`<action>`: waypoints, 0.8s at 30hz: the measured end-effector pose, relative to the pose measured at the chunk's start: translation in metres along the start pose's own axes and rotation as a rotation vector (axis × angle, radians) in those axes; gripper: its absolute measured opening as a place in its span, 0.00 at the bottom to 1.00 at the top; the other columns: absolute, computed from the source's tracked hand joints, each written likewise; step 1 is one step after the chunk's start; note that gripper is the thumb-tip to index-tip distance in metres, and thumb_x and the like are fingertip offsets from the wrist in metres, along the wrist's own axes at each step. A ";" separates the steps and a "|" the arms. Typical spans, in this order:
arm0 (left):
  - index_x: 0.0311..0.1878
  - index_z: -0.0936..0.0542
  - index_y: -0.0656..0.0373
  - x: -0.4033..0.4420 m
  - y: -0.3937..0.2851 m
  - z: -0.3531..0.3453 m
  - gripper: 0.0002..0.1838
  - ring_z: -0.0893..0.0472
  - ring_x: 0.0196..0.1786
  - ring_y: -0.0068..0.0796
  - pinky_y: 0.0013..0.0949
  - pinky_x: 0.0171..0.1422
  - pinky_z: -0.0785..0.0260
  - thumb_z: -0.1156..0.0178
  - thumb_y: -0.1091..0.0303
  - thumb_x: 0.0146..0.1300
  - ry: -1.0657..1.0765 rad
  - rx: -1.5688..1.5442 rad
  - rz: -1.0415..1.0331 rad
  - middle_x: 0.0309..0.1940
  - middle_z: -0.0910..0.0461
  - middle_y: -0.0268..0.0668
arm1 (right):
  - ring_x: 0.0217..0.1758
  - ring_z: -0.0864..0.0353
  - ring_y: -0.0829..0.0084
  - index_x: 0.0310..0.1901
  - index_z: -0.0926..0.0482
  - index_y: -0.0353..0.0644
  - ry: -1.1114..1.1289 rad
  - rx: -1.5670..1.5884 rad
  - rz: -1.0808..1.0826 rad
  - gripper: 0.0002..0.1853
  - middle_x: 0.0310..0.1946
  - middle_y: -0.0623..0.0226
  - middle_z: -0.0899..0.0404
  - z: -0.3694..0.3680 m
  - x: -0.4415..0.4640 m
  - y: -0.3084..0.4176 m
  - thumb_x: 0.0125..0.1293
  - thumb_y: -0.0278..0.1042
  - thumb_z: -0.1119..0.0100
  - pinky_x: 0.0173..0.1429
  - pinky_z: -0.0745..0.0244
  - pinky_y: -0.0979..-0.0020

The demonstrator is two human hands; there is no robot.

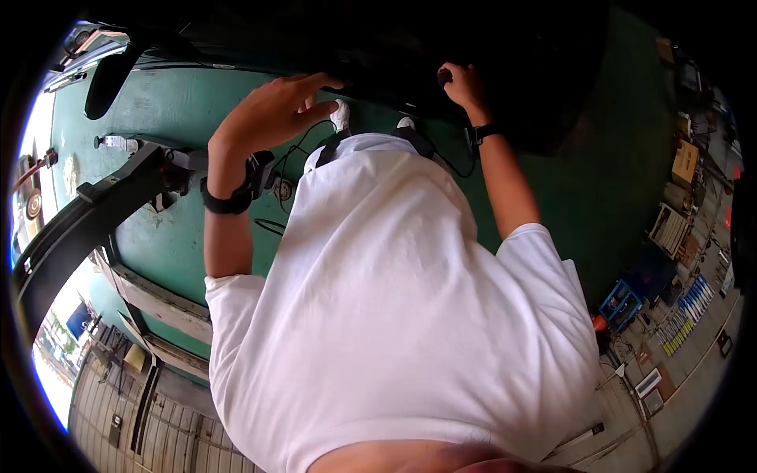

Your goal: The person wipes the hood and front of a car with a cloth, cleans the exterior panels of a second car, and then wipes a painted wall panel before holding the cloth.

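My left hand [272,110] is stretched out over the side of a dark, glossy car body [378,39], its fingers extended and apart, with nothing in it. Whether its fingertips touch the surface I cannot tell. My right hand [467,88] is closed around a small dark rounded object [445,76] close to the same dark panel. Shadow hides most of that object's shape and kind. Dark bands are strapped round both wrists. Thin black cables [293,150] hang beside my waist.
A car side mirror [110,83] juts out at upper left. A black lift arm [95,201] runs in at my left over the green floor [158,244]. Along the right wall are a cardboard box [684,164], a blue rack [620,305] and a row of hand tools [684,317].
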State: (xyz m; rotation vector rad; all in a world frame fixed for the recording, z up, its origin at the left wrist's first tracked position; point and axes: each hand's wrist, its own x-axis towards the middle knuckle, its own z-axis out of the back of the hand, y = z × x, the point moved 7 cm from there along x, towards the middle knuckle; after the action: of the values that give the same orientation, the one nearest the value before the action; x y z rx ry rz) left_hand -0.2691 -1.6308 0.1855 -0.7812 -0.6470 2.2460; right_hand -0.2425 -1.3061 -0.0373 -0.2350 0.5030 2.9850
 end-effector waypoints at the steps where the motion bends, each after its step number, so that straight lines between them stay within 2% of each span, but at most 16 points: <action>1: 0.64 0.24 0.52 0.004 0.033 -0.010 0.21 0.17 0.42 0.39 0.39 0.47 0.25 0.42 0.55 0.72 -0.036 -0.027 0.069 0.39 0.17 0.42 | 0.46 0.21 0.49 0.43 0.16 0.55 -0.017 -0.022 -0.006 0.13 0.39 0.60 0.14 -0.003 0.000 0.008 0.56 0.31 0.41 0.51 0.24 0.54; 2: 0.64 0.25 0.53 0.009 0.061 -0.017 0.22 0.17 0.47 0.41 0.39 0.51 0.25 0.42 0.55 0.72 -0.080 -0.051 0.134 0.44 0.17 0.44 | 0.46 0.22 0.49 0.44 0.17 0.56 -0.043 -0.046 -0.010 0.15 0.38 0.60 0.14 -0.002 0.006 0.015 0.55 0.28 0.42 0.50 0.24 0.54; 3: 0.64 0.25 0.53 0.015 0.082 -0.028 0.22 0.17 0.47 0.41 0.39 0.51 0.25 0.42 0.55 0.72 -0.093 -0.031 0.124 0.44 0.17 0.44 | 0.46 0.22 0.49 0.45 0.18 0.56 -0.011 -0.069 -0.021 0.16 0.39 0.60 0.14 -0.002 0.010 0.025 0.53 0.28 0.40 0.50 0.24 0.53; 4: 0.64 0.25 0.52 0.019 0.108 -0.036 0.23 0.20 0.54 0.44 0.42 0.57 0.27 0.42 0.54 0.70 -0.182 -0.053 0.192 0.52 0.20 0.45 | 0.46 0.21 0.49 0.44 0.19 0.54 -0.042 0.001 -0.010 0.18 0.40 0.60 0.14 -0.005 0.014 0.037 0.52 0.24 0.41 0.51 0.24 0.54; 5: 0.65 0.26 0.50 0.024 0.131 -0.042 0.24 0.22 0.60 0.48 0.45 0.63 0.28 0.41 0.54 0.69 -0.269 -0.079 0.260 0.59 0.23 0.46 | 0.47 0.21 0.49 0.45 0.19 0.54 -0.050 0.080 0.078 0.19 0.40 0.60 0.14 -0.005 0.019 0.057 0.51 0.23 0.41 0.52 0.25 0.54; 6: 0.65 0.26 0.50 0.031 0.143 -0.050 0.24 0.22 0.60 0.48 0.45 0.63 0.28 0.41 0.54 0.69 -0.273 -0.069 0.247 0.59 0.23 0.46 | 0.48 0.21 0.48 0.45 0.20 0.53 -0.055 0.158 0.165 0.19 0.40 0.59 0.14 -0.004 0.022 0.075 0.51 0.21 0.42 0.52 0.25 0.54; 8: 0.67 0.29 0.50 0.040 0.165 -0.059 0.27 0.29 0.68 0.50 0.47 0.69 0.32 0.39 0.55 0.67 -0.393 0.014 0.295 0.66 0.29 0.46 | 0.50 0.21 0.48 0.46 0.22 0.51 -0.177 0.228 0.284 0.21 0.41 0.59 0.15 0.006 0.028 0.108 0.50 0.18 0.42 0.54 0.26 0.53; 9: 0.72 0.34 0.52 0.049 0.172 -0.064 0.33 0.34 0.73 0.51 0.48 0.72 0.35 0.38 0.56 0.65 -0.432 0.052 0.234 0.71 0.34 0.47 | 0.52 0.21 0.47 0.48 0.23 0.50 -0.108 0.273 0.257 0.23 0.45 0.59 0.16 -0.001 0.034 0.109 0.49 0.16 0.42 0.55 0.26 0.52; 10: 0.72 0.34 0.52 0.056 0.177 -0.070 0.33 0.34 0.73 0.51 0.48 0.72 0.35 0.38 0.56 0.65 -0.436 0.053 0.228 0.71 0.34 0.47 | 0.52 0.21 0.47 0.48 0.23 0.50 -0.115 0.269 0.257 0.23 0.45 0.59 0.16 0.001 0.032 0.106 0.49 0.16 0.42 0.55 0.26 0.52; 12: 0.75 0.40 0.57 0.063 0.189 -0.066 0.38 0.40 0.76 0.53 0.48 0.74 0.38 0.38 0.57 0.64 -0.556 0.149 0.207 0.76 0.43 0.51 | 0.54 0.22 0.48 0.49 0.24 0.49 -0.168 0.127 0.299 0.24 0.47 0.59 0.17 0.003 0.025 0.106 0.49 0.15 0.42 0.55 0.26 0.54; 13: 0.75 0.40 0.57 0.063 0.185 -0.062 0.38 0.40 0.76 0.53 0.48 0.74 0.38 0.38 0.57 0.64 -0.555 0.153 0.200 0.76 0.43 0.51 | 0.54 0.23 0.48 0.50 0.26 0.48 -0.118 0.127 0.309 0.25 0.46 0.58 0.18 -0.001 0.021 0.097 0.48 0.14 0.42 0.54 0.26 0.54; 14: 0.76 0.43 0.60 0.064 0.182 -0.059 0.40 0.43 0.78 0.54 0.48 0.75 0.39 0.39 0.57 0.64 -0.568 0.197 0.248 0.77 0.47 0.53 | 0.54 0.23 0.48 0.50 0.26 0.48 -0.125 0.126 0.308 0.25 0.46 0.58 0.18 0.000 0.015 0.086 0.48 0.14 0.42 0.54 0.26 0.54; 15: 0.77 0.46 0.63 0.066 0.181 -0.054 0.42 0.46 0.79 0.54 0.49 0.76 0.40 0.39 0.58 0.64 -0.587 0.239 0.298 0.79 0.51 0.55 | 0.53 0.22 0.48 0.49 0.26 0.49 -0.079 0.115 0.217 0.25 0.45 0.58 0.19 0.000 0.010 0.071 0.49 0.15 0.42 0.53 0.26 0.53; 19: 0.77 0.49 0.64 0.069 0.210 -0.072 0.45 0.47 0.80 0.54 0.50 0.76 0.41 0.38 0.57 0.64 -0.670 0.227 0.364 0.79 0.55 0.57 | 0.49 0.22 0.48 0.48 0.25 0.51 0.058 0.054 0.009 0.23 0.44 0.58 0.19 0.010 -0.007 0.031 0.51 0.16 0.42 0.50 0.26 0.51; 22: 0.78 0.51 0.64 0.065 0.213 -0.071 0.44 0.49 0.80 0.55 0.51 0.76 0.41 0.39 0.59 0.66 -0.663 0.122 0.298 0.80 0.58 0.56 | 0.49 0.23 0.47 0.46 0.24 0.52 0.049 0.146 -0.074 0.21 0.42 0.58 0.19 0.002 0.001 0.023 0.52 0.17 0.43 0.49 0.25 0.52; 24: 0.78 0.53 0.65 0.064 0.208 -0.075 0.47 0.50 0.81 0.54 0.52 0.75 0.39 0.38 0.60 0.65 -0.494 0.179 0.347 0.80 0.60 0.56 | 0.48 0.22 0.48 0.44 0.22 0.51 0.022 0.156 -0.058 0.19 0.40 0.58 0.19 0.001 0.015 0.027 0.52 0.17 0.44 0.48 0.25 0.52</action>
State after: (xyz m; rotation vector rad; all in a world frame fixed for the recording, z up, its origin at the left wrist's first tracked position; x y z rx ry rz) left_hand -0.3447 -1.7040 -0.0190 -0.2569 -0.5492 2.8058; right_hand -0.2613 -1.3302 -0.0306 -0.2636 0.7142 2.8716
